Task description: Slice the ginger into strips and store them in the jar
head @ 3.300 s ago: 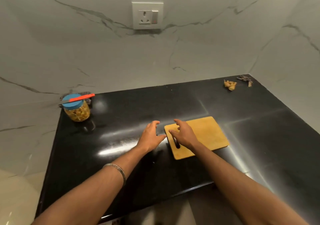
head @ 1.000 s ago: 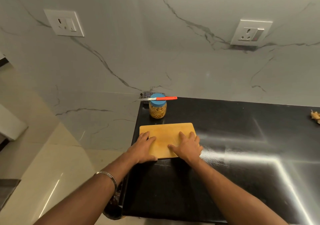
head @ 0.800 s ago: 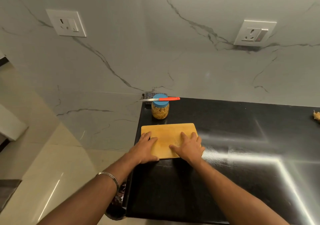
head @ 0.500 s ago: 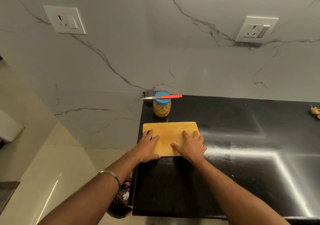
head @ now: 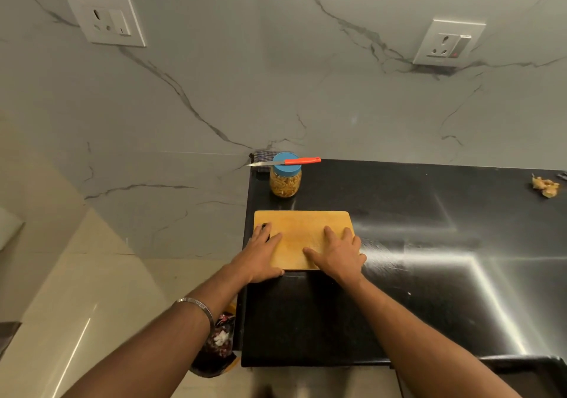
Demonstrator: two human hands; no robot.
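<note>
Both the left hand [head: 260,255] and right hand [head: 337,251] lie flat and open on the board [head: 302,228] at the table [head: 429,275] corner, so a shove could tip it off or jolt the knife [head: 285,162] balanced on the capped jar [head: 285,179], while the ginger [head: 545,185] sits well apart.

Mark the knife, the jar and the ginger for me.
knife [head: 302,161]: head view, on the red handle.
jar [head: 285,182]: head view, on the clear body below the blue lid.
ginger [head: 545,185]: head view, on the middle of the lump.
</note>
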